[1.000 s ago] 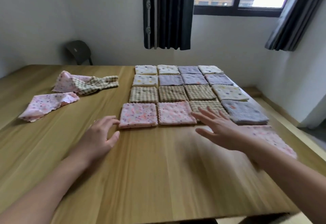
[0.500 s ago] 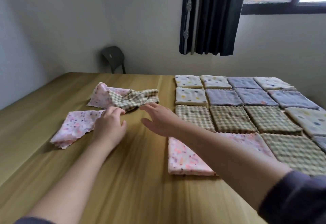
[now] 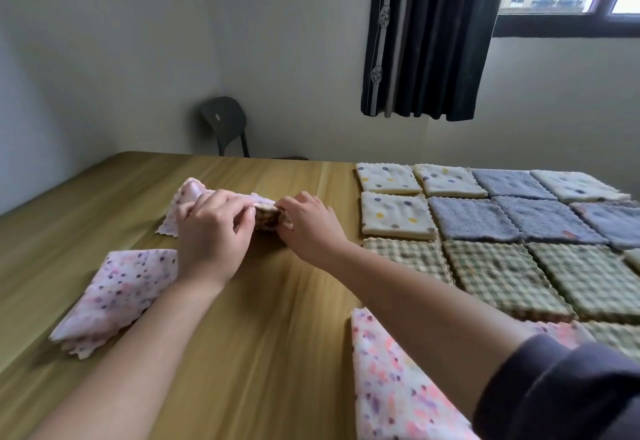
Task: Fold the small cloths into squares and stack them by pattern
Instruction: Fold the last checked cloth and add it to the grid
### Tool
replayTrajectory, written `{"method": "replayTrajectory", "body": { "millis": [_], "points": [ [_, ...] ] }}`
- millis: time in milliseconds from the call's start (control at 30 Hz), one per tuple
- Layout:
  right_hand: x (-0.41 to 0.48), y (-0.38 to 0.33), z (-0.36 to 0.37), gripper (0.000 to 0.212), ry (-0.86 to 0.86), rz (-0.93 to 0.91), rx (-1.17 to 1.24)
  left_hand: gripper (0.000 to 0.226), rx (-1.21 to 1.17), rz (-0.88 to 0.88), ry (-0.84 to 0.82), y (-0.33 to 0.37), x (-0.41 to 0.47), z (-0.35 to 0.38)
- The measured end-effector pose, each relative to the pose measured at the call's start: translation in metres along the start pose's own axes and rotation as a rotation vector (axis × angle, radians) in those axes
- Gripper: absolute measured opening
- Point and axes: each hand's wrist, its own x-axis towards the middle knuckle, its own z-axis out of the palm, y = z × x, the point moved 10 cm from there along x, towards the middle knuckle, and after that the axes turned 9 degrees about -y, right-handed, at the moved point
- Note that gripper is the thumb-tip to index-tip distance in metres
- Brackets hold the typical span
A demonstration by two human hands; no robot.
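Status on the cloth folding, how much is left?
Done: folded squares cover the right of the table, grouped by pattern. In hand: left hand and right hand both grip the checked cloth. Left: the pink cloth beneath it and the loose pink dotted cloth nearer the camera.

We see only a sliver of the crumpled brown-checked cloth (image 3: 269, 217) between the left grip (image 3: 207, 232) and the right grip (image 3: 309, 225); the rest lies under curled fingers, and we cannot tell its shape. The left grip also covers part of the loose pink dotted cloth (image 3: 185, 192) behind it. The right forearm (image 3: 415, 287) crosses the folded pink flowered cloth (image 3: 391, 387), which the bottom edge cuts off. The right edge cuts the blue-grey folded squares (image 3: 616, 221) and green-checked folded squares (image 3: 588, 277). The wooden surface (image 3: 277, 353) hides all of the dark plastic chair (image 3: 225, 121) but its back.
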Motion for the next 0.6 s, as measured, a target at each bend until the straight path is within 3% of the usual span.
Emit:
{"method": "replayTrajectory", "body": {
  "millis": [133, 300, 533, 600],
  "points": [
    [-0.017, -0.013, -0.041, 0.009, 0.143, -0.028, 0.354, 0.019, -0.236, -0.009, 0.089, 0.023, 0.006, -0.042],
    [-0.067, -0.02, -0.087, 0.012, 0.123, 0.004, 0.639, 0.017, -0.5, -0.206, 0.064, 0.041, 0.0, -0.08],
    [-0.179, 0.004, -0.122, 0.024, 0.024, 0.15, 0.879, 0.012, -0.74, -0.275, -0.225, 0.123, -0.041, -0.103],
    [-0.217, 0.02, -0.118, 0.022, 0.006, 0.231, 1.032, 0.031, -0.866, -0.198, -0.382, 0.156, -0.064, -0.089]
  ]
}}
